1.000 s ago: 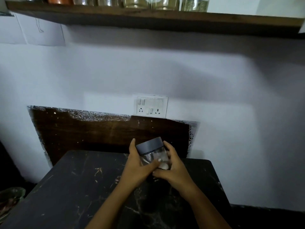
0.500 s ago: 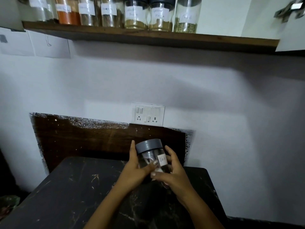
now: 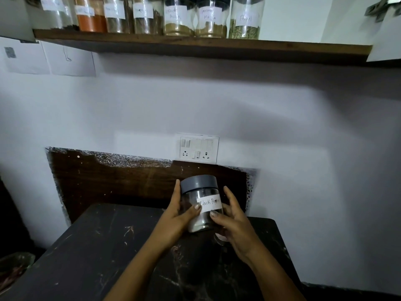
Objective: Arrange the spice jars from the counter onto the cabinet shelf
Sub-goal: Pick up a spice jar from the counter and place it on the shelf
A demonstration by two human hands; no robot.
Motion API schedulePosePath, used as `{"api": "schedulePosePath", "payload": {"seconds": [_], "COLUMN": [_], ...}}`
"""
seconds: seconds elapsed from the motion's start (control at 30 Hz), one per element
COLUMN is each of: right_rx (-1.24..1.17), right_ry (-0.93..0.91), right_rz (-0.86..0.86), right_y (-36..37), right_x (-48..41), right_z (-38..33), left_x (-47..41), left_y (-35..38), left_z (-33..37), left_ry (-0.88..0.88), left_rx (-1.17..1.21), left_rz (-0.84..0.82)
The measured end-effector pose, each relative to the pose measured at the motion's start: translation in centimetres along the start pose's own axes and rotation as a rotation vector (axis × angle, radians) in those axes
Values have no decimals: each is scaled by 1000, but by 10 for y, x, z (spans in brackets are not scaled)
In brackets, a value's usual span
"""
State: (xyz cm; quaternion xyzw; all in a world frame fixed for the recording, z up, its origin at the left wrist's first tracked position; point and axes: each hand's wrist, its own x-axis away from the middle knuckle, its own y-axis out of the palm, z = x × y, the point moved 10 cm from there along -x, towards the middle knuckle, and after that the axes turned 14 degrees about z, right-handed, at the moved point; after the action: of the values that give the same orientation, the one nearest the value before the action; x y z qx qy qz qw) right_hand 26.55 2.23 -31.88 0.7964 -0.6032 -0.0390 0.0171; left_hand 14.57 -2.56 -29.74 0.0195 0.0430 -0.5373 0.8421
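Jar (image 3: 200,216) held in both hands over the far edge of the counter (image 3: 97,246), right of its middle. Tilted a little, grey lid (image 3: 198,183) up and leaning left. White label (image 3: 209,203) facing the camera, handwritten, reading "Black Pepp" before curving out of sight. Glass clear, something pale at the bottom. Base partly hidden by the hands; cannot tell whether touching the counter or just off it.

Left hand (image 3: 176,216) grasping the jar's left side, fingers up along the glass to the lid, thumb (image 3: 194,210) pressed across the front at the label's lower left corner.

Right hand (image 3: 235,222) grasping the right side, fingers curved behind the glass, thumb (image 3: 216,215) on the front just under the label. Thumbs near each other, apart.

High above, along the wooden shelf (image 3: 195,45): row of jars (image 3: 179,18) side by side, upright, each with a white label. Orange-red powder (image 3: 90,22) in the second from the left, green seed in the rightmost (image 3: 245,18).

On the wall between shelf and counter: white switch plate (image 3: 198,148). Below it, dark wood panel (image 3: 119,177) behind the counter's far edge. Papers (image 3: 69,61) stuck up under the shelf's left end.
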Motion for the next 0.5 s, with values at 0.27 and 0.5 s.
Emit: {"api": "schedulePosePath", "payload": {"seconds": [0.27,0.5], "right_rx": [92,321], "right_ry": [-23,-74], "right_rz": [-56,-142], "right_y": [1,-1], "right_x": [5,8], "right_z": [-1,-18], "left_x": [4,2], "left_y": [11,6], "left_z": [0,9], "left_ry": [42,143], "left_rx": [-194,-132], "left_rz": [-153,-153]}}
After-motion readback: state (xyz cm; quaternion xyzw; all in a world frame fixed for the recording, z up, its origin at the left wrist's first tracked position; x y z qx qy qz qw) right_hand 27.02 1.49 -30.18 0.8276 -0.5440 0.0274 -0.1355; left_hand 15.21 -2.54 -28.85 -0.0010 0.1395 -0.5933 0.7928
